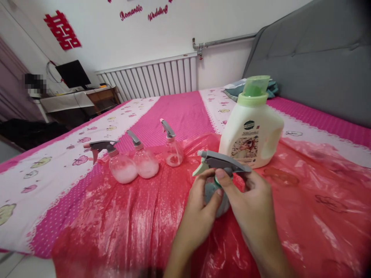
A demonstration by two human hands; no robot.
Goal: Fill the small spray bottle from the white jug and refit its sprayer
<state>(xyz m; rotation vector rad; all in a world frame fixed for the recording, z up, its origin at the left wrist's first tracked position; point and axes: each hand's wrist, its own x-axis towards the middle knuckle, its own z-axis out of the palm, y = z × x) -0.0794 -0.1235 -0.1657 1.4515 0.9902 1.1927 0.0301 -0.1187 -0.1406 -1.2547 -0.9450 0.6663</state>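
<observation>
My left hand (201, 202) wraps round the clear round body of a small spray bottle (213, 193). My right hand (246, 197) pinches the collar under its grey trigger head (222, 162), which has a pale green trigger. The bottle is held just above a red plastic sheet (139, 216) spread over the bed. Right behind it stands a white detergent jug (252, 131) with a light green cap.
Three more small spray bottles (123, 166) (146, 162) (172, 150) stand in a row on the left of the sheet, two with white foam inside. A pink bedspread (179, 112), grey headboard (313, 58), white radiator (150, 77) and a desk with a monitor (72, 75) lie beyond.
</observation>
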